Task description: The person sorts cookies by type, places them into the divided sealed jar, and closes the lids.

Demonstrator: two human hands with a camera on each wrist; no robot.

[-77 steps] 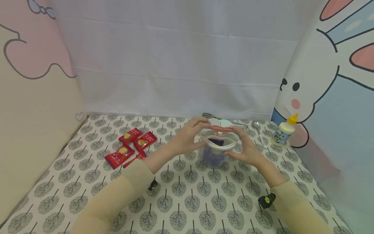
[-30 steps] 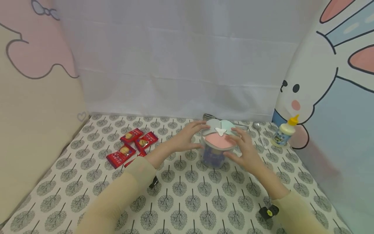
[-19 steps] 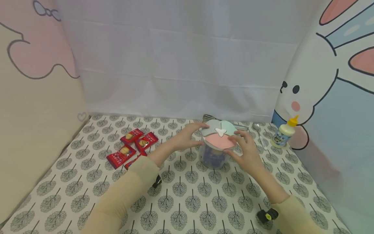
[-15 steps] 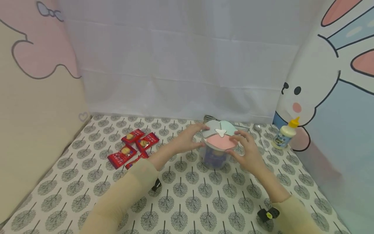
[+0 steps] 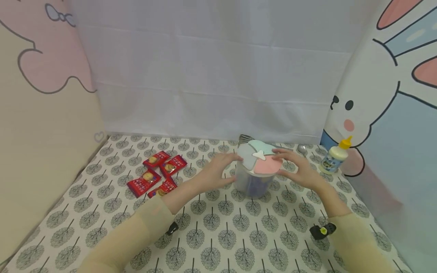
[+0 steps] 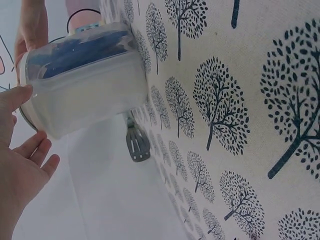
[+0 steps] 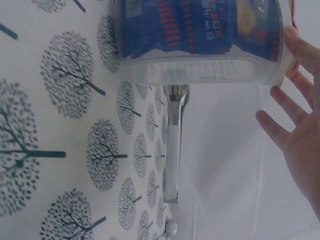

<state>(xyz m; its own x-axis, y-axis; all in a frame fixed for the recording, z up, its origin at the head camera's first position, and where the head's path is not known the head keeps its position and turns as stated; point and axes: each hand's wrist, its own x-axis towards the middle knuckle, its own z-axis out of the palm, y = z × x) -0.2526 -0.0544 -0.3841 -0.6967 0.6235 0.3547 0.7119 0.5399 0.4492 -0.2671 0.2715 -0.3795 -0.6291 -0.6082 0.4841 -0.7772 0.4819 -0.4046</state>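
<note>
A clear plastic container (image 5: 246, 182) stands upright on the tree-patterned cloth, with blue snack packets (image 7: 200, 25) inside. Its round lid (image 5: 268, 165) has grey, mint and pink flaps, all lying flat, and a small white piece at the centre. My left hand (image 5: 216, 170) grips the left side of the lid's rim, thumb nearer me and fingers farther back. On the opposite side, my right hand (image 5: 300, 170) holds the rim, its fingers over the lid's edge and its thumb lower down. The wrist views show both hands at the rim.
Several red snack packets (image 5: 145, 182) lie to the left. Behind the container is a slotted turner (image 6: 136, 142) beside metal tongs (image 7: 172, 150). A spoon (image 5: 302, 149) and a yellow-capped bottle (image 5: 334, 157) are at the right, near the fabric wall.
The lifted pink flap has come down flat on the lid. Since half a second ago, the container has turned counterclockwise, its pink flap swinging right, and my right hand has shifted right.
</note>
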